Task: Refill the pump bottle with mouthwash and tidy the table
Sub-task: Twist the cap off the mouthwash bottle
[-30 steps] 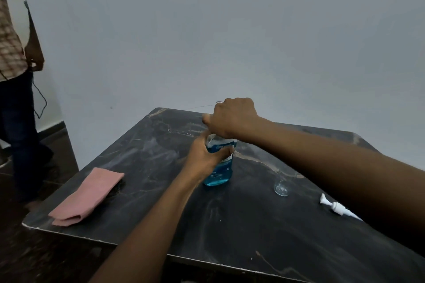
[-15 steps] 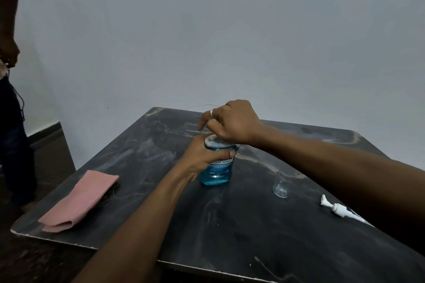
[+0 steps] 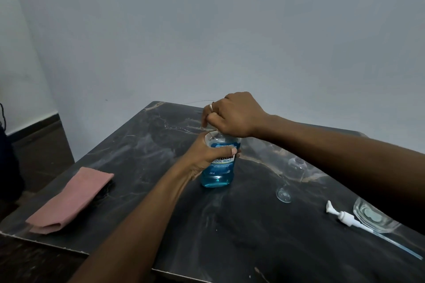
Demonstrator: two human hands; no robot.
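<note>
**Grip check at the mouthwash bottle (image 3: 219,167)**

The mouthwash bottle is standing upright on the table (image 3: 207,236), with blue liquid filling its lower part. The left hand (image 3: 207,156) is wrapping its body, fingers and thumb curled round the label. The right hand (image 3: 232,115) is gripping its top with fingers curled tight, probably round the cap, which is hidden. The pump head (image 3: 345,216) is lying well right of the bottle and the pink cloth (image 3: 71,200) well left.

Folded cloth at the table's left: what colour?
The cloth is plain pink; head view shows it best.

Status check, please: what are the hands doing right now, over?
Left hand grips mouthwash bottle. Right hand grips its top. Pump head lies loose on table; nothing in the way.
</note>
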